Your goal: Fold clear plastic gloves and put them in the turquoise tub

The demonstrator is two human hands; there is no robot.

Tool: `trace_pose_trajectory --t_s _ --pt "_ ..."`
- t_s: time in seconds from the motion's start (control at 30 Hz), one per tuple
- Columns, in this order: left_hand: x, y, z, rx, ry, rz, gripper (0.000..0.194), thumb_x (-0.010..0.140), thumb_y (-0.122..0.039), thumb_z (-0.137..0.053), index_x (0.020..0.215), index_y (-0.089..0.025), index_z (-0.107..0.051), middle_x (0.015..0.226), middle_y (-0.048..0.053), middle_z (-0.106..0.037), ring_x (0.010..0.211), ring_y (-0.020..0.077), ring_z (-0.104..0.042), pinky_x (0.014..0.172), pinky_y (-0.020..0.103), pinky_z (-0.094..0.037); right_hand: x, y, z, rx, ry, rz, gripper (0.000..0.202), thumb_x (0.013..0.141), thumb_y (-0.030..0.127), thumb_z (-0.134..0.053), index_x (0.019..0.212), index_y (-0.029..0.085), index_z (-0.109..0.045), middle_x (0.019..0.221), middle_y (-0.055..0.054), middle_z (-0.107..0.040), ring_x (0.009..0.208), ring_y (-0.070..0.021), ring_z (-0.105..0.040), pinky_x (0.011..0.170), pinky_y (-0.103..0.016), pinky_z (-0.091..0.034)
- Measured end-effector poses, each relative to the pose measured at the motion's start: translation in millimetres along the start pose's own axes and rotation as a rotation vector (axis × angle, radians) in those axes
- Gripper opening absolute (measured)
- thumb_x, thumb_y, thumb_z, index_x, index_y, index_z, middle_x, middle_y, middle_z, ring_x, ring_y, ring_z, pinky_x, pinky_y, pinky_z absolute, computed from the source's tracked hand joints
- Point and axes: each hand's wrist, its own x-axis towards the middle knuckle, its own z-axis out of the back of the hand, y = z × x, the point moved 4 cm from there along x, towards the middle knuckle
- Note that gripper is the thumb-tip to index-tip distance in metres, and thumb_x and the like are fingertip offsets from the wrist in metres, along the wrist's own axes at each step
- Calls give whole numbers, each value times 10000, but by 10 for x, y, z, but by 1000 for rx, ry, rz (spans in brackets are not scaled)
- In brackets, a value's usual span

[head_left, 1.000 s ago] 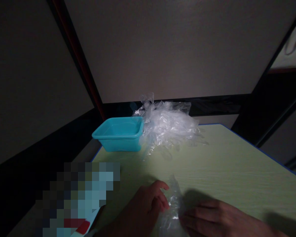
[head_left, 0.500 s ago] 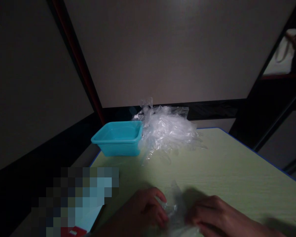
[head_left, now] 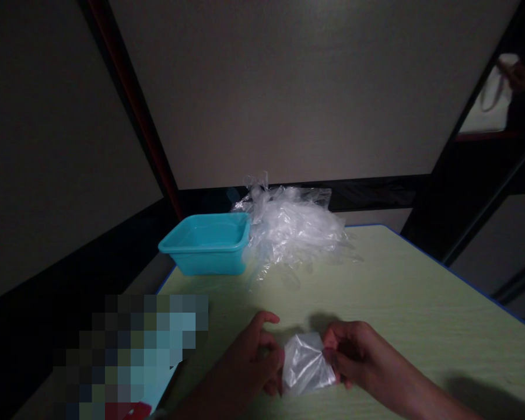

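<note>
A clear plastic bag [head_left: 307, 364], folded into a small shiny packet, is stretched between my two hands near the front of the table. My left hand [head_left: 260, 359] pinches its left edge, with the index finger raised and curled away from the plastic. At the opposite side, my right hand [head_left: 352, 353] grips the packet's edge between thumb and fingers. Further back lies a loose, crumpled heap of clear plastic bags [head_left: 295, 224], apart from both hands.
A turquoise plastic basin [head_left: 207, 259] stands at the table's back left, touching the heap. Pixelated blur covers an object [head_left: 157, 350] at the left edge. The pale green table [head_left: 402, 291] has a blue rim; panels stand behind it. A white bag [head_left: 490, 102] shows at upper right.
The plastic in my hands has gone from a loose, blurred piece to a flatter, compact packet. My right hand has shifted slightly up and left. The basin and heap remain in place.
</note>
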Motion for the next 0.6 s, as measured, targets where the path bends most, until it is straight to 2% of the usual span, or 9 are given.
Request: trace_pose_trajectory --t_s 0.1,0.17,0.23,0.3,0.4,0.5,0.6 --pt "2 9 -12 -22 -41 -19 412 749 -318 -545 1067 -191 -316 655 -81 -511 463 73 -540 440 178 -419 2 -22 -1 29 -14 -11 152 666 321 -503 593 197 -454 483 36 -485 432 -83 -445 444 -219 -362" --pt "-5 -3 -15 -45 -78 -36 426 774 -405 -536 1066 -200 -303 629 -88 -500 457 77 -537 436 181 -422 9 -46 -11 68 -24 -17 129 642 301 -511 600 200 -441 480 44 -487 422 -76 -447 436 -212 -370" --pt "-16 -16 -13 -71 -119 -25 446 793 -496 -497 1061 -206 -290 623 -87 -497 447 81 -533 435 189 -430 20 -65 -20 110 -46 -9 114 621 271 -515 622 205 -422 488 58 -480 418 -71 -456 417 -199 -367" --pt "-27 -27 -13 -86 -142 -2 432 807 -513 -468 1053 -212 -281 666 -77 -505 446 77 -536 437 196 -439 27 -70 -25 130 -74 19 124 609 241 -513 642 213 -397 495 74 -468 413 -66 -461 393 -184 -348" --pt "-36 -50 -23 -28 -141 -19 429 735 -292 -583 1036 -222 -286 744 -80 -494 437 47 -520 431 171 -417 21 -67 -24 121 -113 60 141 614 209 -500 657 221 -366 481 90 -445 395 -59 -451 368 -168 -306" --pt "-35 -60 -41 86 -166 -46 587 591 -32 -563 1063 -240 -284 729 -111 -459 416 13 -467 415 129 -353 5 -72 -24 98 -138 84 141 636 215 -488 675 223 -353 469 97 -427 384 -60 -442 358 -165 -286" --pt "-22 -65 -72 136 -205 -53 617 574 27 -495 1082 -249 -280 703 -123 -430 392 2 -413 393 117 -314 -1 -79 -36 61 -147 103 147 662 230 -495 691 221 -351 483 90 -436 390 -62 -437 359 -165 -289"
